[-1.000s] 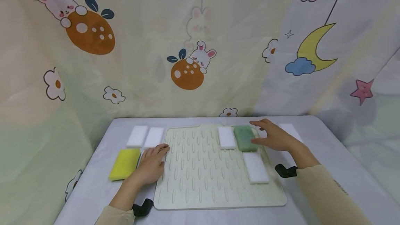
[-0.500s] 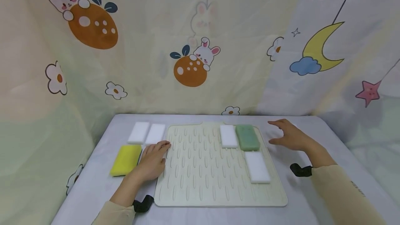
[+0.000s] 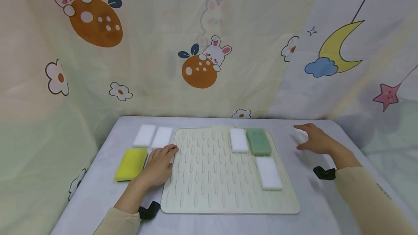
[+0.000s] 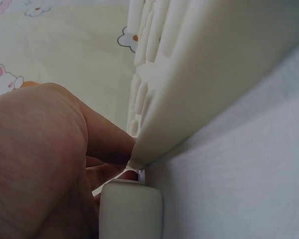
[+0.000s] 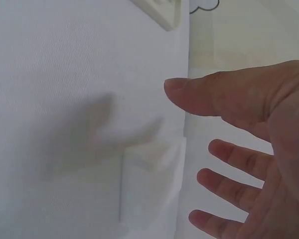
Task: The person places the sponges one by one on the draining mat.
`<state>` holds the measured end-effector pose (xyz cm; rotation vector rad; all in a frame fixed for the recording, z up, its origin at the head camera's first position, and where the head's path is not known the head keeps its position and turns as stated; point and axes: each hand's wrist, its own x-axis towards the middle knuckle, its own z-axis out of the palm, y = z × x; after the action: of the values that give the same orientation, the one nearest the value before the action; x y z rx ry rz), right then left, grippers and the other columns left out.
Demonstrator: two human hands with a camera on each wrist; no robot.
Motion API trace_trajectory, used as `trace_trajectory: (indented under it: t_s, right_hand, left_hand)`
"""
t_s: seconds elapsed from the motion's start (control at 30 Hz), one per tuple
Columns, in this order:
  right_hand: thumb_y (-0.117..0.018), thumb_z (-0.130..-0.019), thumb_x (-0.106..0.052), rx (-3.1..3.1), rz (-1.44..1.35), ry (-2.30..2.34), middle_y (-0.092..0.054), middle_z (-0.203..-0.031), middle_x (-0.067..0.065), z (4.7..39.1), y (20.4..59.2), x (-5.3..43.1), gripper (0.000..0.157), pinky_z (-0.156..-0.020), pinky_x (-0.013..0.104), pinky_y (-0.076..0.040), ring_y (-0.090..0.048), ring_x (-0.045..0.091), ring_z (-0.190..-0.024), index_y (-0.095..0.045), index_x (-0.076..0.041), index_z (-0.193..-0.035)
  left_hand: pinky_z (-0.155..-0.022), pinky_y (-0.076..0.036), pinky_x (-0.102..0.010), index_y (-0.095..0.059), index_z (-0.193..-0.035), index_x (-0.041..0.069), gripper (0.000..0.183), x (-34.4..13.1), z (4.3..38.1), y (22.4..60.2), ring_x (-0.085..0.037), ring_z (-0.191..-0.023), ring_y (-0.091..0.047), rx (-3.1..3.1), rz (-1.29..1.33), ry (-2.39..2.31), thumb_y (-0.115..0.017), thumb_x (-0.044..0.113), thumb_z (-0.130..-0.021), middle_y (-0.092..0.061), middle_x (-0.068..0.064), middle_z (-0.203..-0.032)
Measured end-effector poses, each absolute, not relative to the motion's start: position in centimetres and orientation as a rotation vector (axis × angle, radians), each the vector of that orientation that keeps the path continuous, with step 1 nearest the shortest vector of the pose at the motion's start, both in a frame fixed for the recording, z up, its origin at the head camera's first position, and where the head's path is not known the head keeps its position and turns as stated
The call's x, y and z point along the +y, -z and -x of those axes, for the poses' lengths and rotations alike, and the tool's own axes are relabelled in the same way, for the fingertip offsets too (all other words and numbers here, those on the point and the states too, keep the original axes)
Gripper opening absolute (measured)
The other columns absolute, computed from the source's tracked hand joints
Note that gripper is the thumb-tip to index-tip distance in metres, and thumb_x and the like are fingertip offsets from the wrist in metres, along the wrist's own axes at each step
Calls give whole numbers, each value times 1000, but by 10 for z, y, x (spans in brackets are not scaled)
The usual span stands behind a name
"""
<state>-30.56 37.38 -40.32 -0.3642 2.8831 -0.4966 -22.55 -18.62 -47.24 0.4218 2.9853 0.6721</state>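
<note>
My left hand (image 3: 159,166) rests at the left edge of a cream board with raised oval ridges (image 3: 205,202). In the left wrist view, its fingertips touch the corner of the board (image 4: 174,104), close to a white block (image 4: 132,209). On the board's right side lie a white sponge block (image 3: 239,140), a green sponge (image 3: 259,141) beside it, and another white block (image 3: 269,173) nearer the front. Right of the board, my right hand (image 3: 318,140) is over the table, thumb and fingers spread apart, holding nothing. Below it in the right wrist view lies a white block (image 5: 149,184).
Left of the board, two white blocks, the outer one (image 3: 144,136) and the inner one (image 3: 162,137), lie side by side. A yellow sponge (image 3: 131,164) with a dark underside is in front of them. A printed cloth (image 3: 147,57) hangs behind the white-covered table (image 3: 228,224).
My right hand has left the green sponge and moved to the right, past the board's edge. My left hand stays at the board's left edge. The head view has tilted slightly.
</note>
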Motion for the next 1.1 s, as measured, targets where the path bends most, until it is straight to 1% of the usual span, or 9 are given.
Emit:
trace_trajectory:
  t_s: [0.2,0.4,0.67,0.97,1.1]
  right_hand:
    - [-84,-82,-16,2858,321,476,-26,-153,43,310,401,380,91,-105,78,-33,-29,64,-136,-35,7,-155]
    - [-85,-79,-12,2847,276,484,-25,-152,43,317,408,389,93,-106,79,-32,-29,65,-136,-35,8,-155]
    - [-85,-77,-9,2847,279,459,-25,-152,43,323,415,395,92,-103,79,-35,-29,66,-134,-36,8,-154]
    - [-86,-76,-12,2835,263,451,-22,-154,44,329,419,399,96,-105,81,-31,-24,68,-136,-35,8,-155]
    - [-88,-75,-14,2821,272,465,-21,-154,45,331,421,402,99,-106,81,-30,-23,68,-137,-34,9,-155]
  left_hand:
    - [-122,-18,-62,-47,-154,4,55,-187,226,472,-39,-143,-37,2969,-400,-688,-54,6,-100,-41,-13,-162]
    - [-122,-18,-63,-48,-153,3,55,-185,224,468,-40,-143,-37,2967,-394,-705,-55,5,-99,-42,-13,-161]
    - [-122,-19,-62,-49,-153,3,54,-185,224,469,-40,-143,-37,2976,-400,-703,-55,5,-100,-42,-12,-161]
    - [-123,-17,-62,-47,-154,4,54,-184,224,471,-39,-144,-35,2962,-384,-713,-54,5,-100,-41,-11,-162]
    - [-122,-18,-62,-49,-153,4,54,-184,224,472,-39,-143,-37,2975,-387,-714,-55,5,-100,-42,-11,-161]
